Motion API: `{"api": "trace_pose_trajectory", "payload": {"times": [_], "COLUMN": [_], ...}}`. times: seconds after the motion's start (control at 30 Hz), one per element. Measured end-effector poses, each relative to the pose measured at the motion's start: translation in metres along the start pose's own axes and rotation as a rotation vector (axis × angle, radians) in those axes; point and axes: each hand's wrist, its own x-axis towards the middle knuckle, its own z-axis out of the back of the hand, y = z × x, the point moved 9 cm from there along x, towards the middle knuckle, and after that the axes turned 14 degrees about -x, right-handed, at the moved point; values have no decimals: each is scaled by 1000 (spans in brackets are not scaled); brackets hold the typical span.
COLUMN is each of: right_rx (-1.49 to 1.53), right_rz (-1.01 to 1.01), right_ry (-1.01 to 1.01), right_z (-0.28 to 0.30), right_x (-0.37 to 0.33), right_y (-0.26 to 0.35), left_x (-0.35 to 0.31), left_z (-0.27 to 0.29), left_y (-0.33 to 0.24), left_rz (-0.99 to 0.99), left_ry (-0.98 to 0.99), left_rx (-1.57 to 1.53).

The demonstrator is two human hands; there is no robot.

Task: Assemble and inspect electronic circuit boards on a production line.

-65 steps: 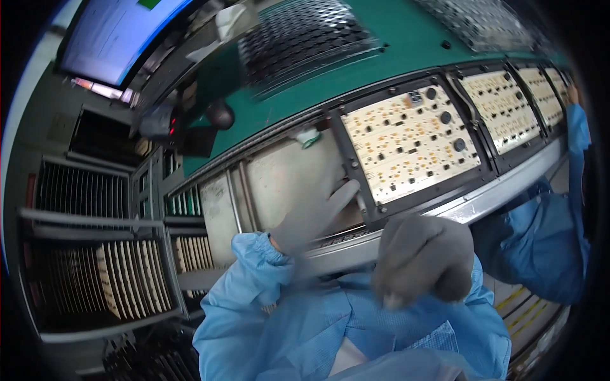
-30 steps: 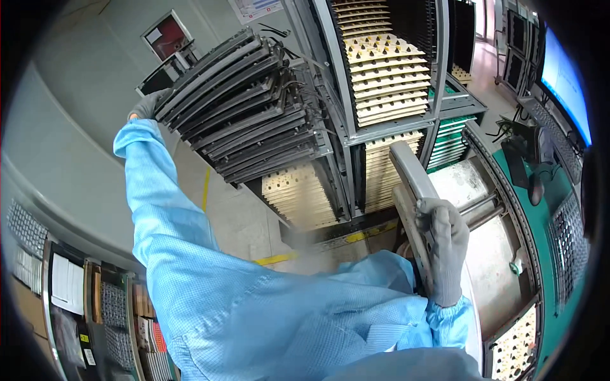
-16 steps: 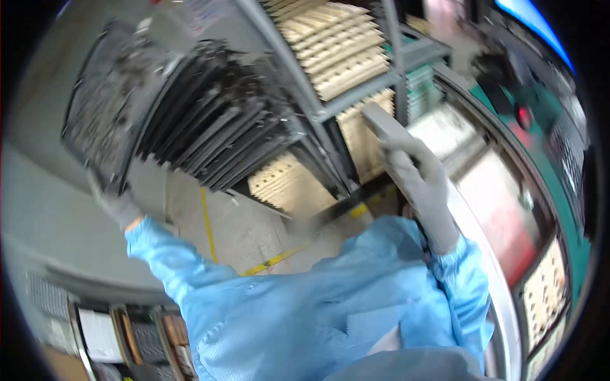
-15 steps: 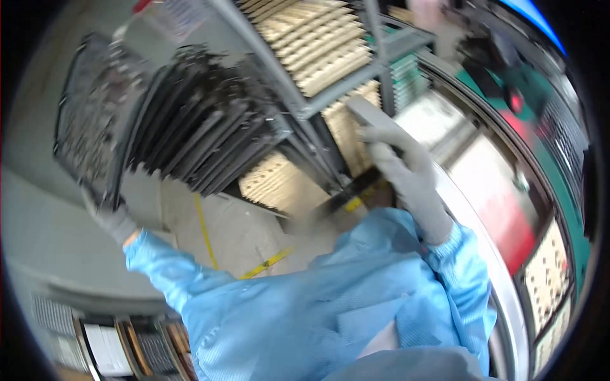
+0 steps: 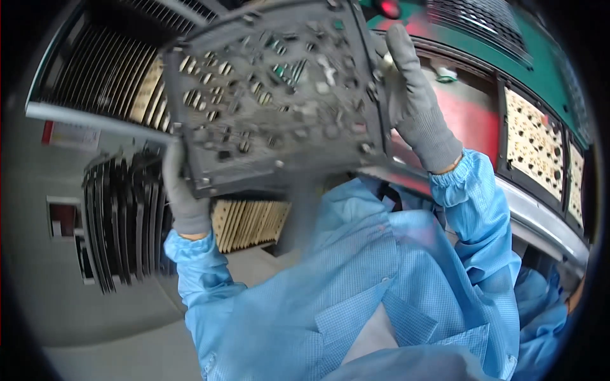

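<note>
A dark grey fixture plate (image 5: 267,120) with many irregular cutouts and small fasteners on its frame is held up in front of me, slightly blurred and tilted. My left hand (image 5: 184,190), in a grey glove, grips its left edge near the lower corner, the fingers partly behind the frame. At the opposite edge, my right hand (image 5: 416,105), gloved alike, has its palm against the frame, thumb upright; its other fingers are mostly hidden behind the plate. Through the cutouts, bits of green and cream show.
Several dark plates (image 5: 121,216) stand in a row at the left. A rack (image 5: 95,70) with slotted boards is at the upper left, cream boards (image 5: 251,222) below the plate. At right runs a conveyor rail (image 5: 540,219) with a cream perforated panel (image 5: 534,143). Another person's blue sleeve (image 5: 543,324) appears lower right.
The plate in my left hand has come from the far left to in front of me. My right hand has moved onto its right edge. My view has turned toward the right.
</note>
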Motion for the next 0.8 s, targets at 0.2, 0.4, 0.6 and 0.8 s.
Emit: {"api": "trace_pose_trajectory", "payload": {"times": [0.2,0.4,0.6,0.8], "right_rx": [588,-124,-77,-152], "right_rz": [-1135,-860,-1128,-1101], "right_ry": [245,350,281,238], "right_z": [31,80,99,120], "right_x": [-29,-27,-42,-51], "right_y": [-111,-148,-164,-188], "left_x": [64,99,121,132], "left_z": [-42,-70,-84,-95], "left_y": [107,176,218,251], "left_rz": [361,497,563,569], "left_ry": [157,154,61,144], "left_rx": [43,311,328,327]}}
